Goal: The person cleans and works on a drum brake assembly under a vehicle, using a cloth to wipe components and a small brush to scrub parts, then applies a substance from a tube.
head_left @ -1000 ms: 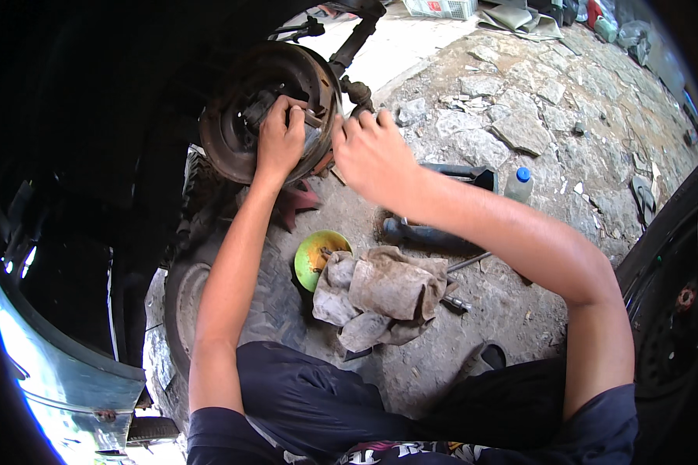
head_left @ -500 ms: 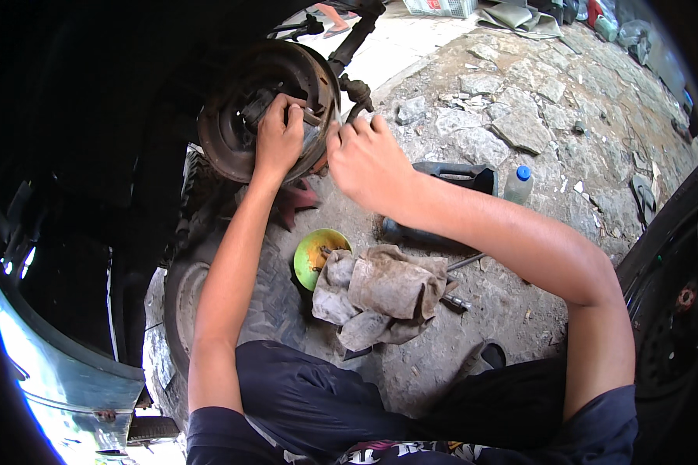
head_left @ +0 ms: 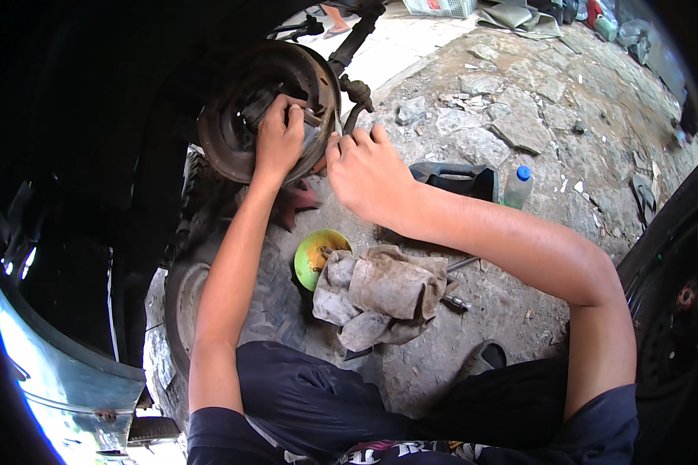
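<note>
A rusty drum brake assembly [head_left: 229,159] hangs at the upper left under a vehicle. Inside its round rim, my left hand [head_left: 281,139] is closed, thumb and fingers gripping a brown metal part of the brake [head_left: 312,118]. Just outside the rim's right edge, my right hand [head_left: 370,172] is closed on a thin, pale, flat piece [head_left: 337,122] whose tip reaches the rim; its kind is unclear. Below the hands sit a green bowl [head_left: 305,271] with brownish contents and a crumpled dirty cloth [head_left: 395,288].
A dark plastic container [head_left: 477,182] and a clear bottle with a blue cap [head_left: 518,190] stand to the right. A socket tool [head_left: 456,302] lies by the cloth. A tire [head_left: 267,298] lies at the left; another wheel [head_left: 675,302] is at the right. Another person's foot [head_left: 336,32] shows far off.
My right hand has shifted slightly down, its wrist lower, and more of the thin pale piece shows. My left hand keeps its grip in the same spot.
</note>
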### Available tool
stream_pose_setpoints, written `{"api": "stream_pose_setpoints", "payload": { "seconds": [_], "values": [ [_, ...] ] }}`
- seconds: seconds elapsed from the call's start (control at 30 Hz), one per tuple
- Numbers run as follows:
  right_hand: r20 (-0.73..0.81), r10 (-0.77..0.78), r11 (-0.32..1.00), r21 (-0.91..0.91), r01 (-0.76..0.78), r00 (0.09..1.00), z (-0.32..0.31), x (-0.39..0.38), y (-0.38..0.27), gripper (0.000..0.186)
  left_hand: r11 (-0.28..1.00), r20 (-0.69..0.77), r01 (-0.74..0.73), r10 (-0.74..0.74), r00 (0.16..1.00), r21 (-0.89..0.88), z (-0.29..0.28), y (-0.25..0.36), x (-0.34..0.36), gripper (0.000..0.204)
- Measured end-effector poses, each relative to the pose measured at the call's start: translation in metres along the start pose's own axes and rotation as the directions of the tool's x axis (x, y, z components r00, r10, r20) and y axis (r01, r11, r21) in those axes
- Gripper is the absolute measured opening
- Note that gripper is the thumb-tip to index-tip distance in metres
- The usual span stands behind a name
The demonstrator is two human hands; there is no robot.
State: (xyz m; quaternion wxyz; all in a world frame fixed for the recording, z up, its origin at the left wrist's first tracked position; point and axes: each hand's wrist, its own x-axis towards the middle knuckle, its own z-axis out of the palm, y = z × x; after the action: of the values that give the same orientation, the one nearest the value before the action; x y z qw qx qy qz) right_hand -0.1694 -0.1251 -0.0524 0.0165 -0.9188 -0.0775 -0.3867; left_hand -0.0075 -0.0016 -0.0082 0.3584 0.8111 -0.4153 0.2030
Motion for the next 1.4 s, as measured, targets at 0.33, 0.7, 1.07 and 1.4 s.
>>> {"api": "stream_pose_setpoints", "payload": {
  "seconds": [0.33, 0.7, 1.07, 1.4],
  "values": [
    [-0.047, -0.007, 1.0, -0.026, 0.006, 0.999, 0.005, -0.008, -0.003, 0.046, 1.0, -0.011, -0.011, 0.012, 1.0, 0.016, -0.002, -0.004, 0.0, 0.02],
    [-0.059, -0.02, 0.995, -0.103, 0.014, 0.998, 0.013, 0.008, 0.023, 0.046, 0.999, -0.008, -0.017, 0.018, 1.0, 0.042, 0.002, -0.001, 0.0, 0.021],
    [-0.089, 0.002, 0.998, -0.066, -0.008, 0.996, 0.011, 0.021, 0.026, 0.041, 1.0, -0.003, -0.014, 0.014, 1.0, 0.017, 0.001, 0.001, 0.0, 0.02],
    [0.001, -0.026, 0.999, -0.035, 0.026, 1.0, 0.001, -0.004, -0.001, 0.045, 0.999, -0.008, 0.0, 0.0, 1.0, 0.039, -0.003, -0.004, -0.001, 0.02]
  ]
}}
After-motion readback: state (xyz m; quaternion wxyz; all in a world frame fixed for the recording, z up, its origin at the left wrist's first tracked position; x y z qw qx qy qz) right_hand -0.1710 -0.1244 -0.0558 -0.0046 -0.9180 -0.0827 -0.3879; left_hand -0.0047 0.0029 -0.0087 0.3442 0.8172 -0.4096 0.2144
